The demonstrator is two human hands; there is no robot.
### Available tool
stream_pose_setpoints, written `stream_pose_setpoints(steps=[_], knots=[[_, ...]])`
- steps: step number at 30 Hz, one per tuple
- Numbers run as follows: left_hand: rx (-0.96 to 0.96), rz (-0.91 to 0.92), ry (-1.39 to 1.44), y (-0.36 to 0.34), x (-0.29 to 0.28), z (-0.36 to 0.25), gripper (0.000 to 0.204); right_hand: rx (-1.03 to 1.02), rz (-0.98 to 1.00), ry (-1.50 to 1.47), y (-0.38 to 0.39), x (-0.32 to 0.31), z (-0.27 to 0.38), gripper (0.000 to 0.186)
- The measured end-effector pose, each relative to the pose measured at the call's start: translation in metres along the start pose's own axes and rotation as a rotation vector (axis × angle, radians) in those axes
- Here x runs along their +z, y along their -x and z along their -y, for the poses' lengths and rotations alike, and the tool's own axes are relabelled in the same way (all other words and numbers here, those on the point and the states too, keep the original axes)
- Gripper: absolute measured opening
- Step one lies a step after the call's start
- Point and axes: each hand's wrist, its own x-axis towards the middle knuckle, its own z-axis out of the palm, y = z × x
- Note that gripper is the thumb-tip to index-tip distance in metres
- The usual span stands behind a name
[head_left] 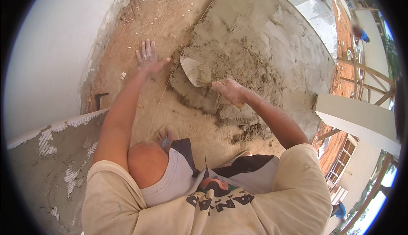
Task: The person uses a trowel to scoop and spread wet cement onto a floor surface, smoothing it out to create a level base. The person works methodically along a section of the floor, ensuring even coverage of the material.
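Landmark for all places: the thin taut string (160,101) running away from the wearer. Right hand (230,90): right of the string, fingers curled together around the handle of the trowel (194,70); wooden handle end shows below the fist. The trowel itself lies just right of the string, its near corner close to it, mortar smeared over part of the blade; whether blade and string touch cannot be told. Left hand (147,59): left of the string, empty, fingers somewhat spread with the thumb held out, palm apparently braced on the bare ground (140,18). Wet mortar (263,35) covers the area right of the string, smoother at the far side, rough and crumbly toward the wearer; its edge runs along the string's far stretch. Step in hand, judged: spreading and trimming the mortar bed up to the string as guide. The next move would seem to call for a low, nearly flat blade drawn along that edge, the loose clumps worked into the rough near part. Risk noted: a corner snagging the string would push the guide off line.
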Motion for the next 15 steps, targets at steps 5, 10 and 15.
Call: stream_pose_setpoints(steps=[5,10,15], knots=[[0.029,-0.033,-0.008,0.000,0.004,0.002,0.115,-0.148,-0.197,0.520,0.001,-0.006,-0.014,0.067],[0.025,-0.025,-0.002,0.003,0.003,0.004,0.117,0.050,-0.342,0.588,-0.022,-0.074,0.012,0.057],[0.037,-0.019,0.011,0.006,-0.002,0.000,0.118,0.051,-0.598,0.573,-0.072,-0.134,-0.005,0.060]])
